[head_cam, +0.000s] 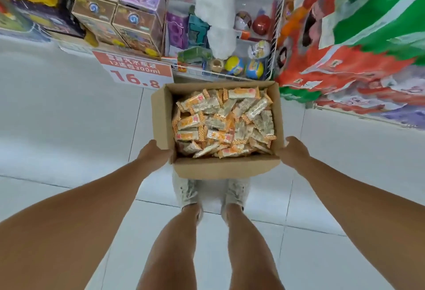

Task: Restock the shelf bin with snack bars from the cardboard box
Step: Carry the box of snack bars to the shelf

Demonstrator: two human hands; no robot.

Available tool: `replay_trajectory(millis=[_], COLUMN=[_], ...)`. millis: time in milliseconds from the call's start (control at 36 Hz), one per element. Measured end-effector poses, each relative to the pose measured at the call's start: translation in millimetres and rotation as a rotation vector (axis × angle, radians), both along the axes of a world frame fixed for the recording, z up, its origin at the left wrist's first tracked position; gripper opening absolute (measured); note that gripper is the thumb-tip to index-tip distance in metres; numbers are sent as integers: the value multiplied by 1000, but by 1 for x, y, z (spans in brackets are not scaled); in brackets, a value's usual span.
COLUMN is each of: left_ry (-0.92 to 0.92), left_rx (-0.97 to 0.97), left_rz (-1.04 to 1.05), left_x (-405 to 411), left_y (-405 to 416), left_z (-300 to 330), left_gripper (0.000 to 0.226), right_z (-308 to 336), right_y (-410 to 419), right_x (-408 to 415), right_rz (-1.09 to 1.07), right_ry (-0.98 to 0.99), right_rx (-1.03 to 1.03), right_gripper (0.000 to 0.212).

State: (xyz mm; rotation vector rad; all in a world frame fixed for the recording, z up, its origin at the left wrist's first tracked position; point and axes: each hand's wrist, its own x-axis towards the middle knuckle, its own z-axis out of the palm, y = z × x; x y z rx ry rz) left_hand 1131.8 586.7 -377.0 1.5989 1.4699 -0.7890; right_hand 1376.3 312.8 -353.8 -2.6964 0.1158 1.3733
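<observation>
A: Where was the cardboard box (216, 128) held?

B: At the centre of the frame, above the shoes (190, 194). It was gripped at its two near corners, the left hand (153, 155) against the left wall and the right hand (293, 152) against the right. The fingers were hidden behind the walls, so it could only be judged that they were curled under or round the corners.

A: And the snack bars (224, 124)?

B: They were heaped loose inside, nearly to the rim.

A: What could have gone wrong?

B: The far end was left unsupported. If the box were tipped forward, bars could be spilled over the far rim onto the floor (69, 117). A corner grip on thin card could also be lost if the wall buckled.

A: Was the shelf bin seen?

B: A wire basket (273, 43) of toy balls was seen at upper centre, just beyond the box; whether that was the bin meant could not be told. The price sign (135, 71) at its left could be knocked if the box were swung.
</observation>
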Motion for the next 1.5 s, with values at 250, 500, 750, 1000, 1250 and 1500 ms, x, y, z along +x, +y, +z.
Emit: replay_trajectory(millis=[250, 500, 750, 1000, 1250, 1500], left_ry=[48, 56, 123, 148, -62, -132], left_rx=[-148, -5, -67, 72, 206, 342], left_rz=[181, 195, 349, 882, 1525, 2120], left_x=[6, 5, -76, -224, -336, -430], left_y=[4, -3, -26, -126, -267, -422], left_z=[-138, -137, 70, 281, 428, 458], left_gripper=[38, 14, 11, 21, 31, 12], right_z=[-148, -155, 22, 197, 349, 404], right_y=[-25, -43, 7, 101, 217, 211], right_x=[47, 37, 5, -55, -220, -472], right_rz=[-177, -449, -217, 354, 997, 1513], right_ry=[218, 232, 267, 332, 299, 379], right_rx=[-39, 149, 103, 221, 404, 476], right_gripper=[46, 32, 29, 17, 7, 6])
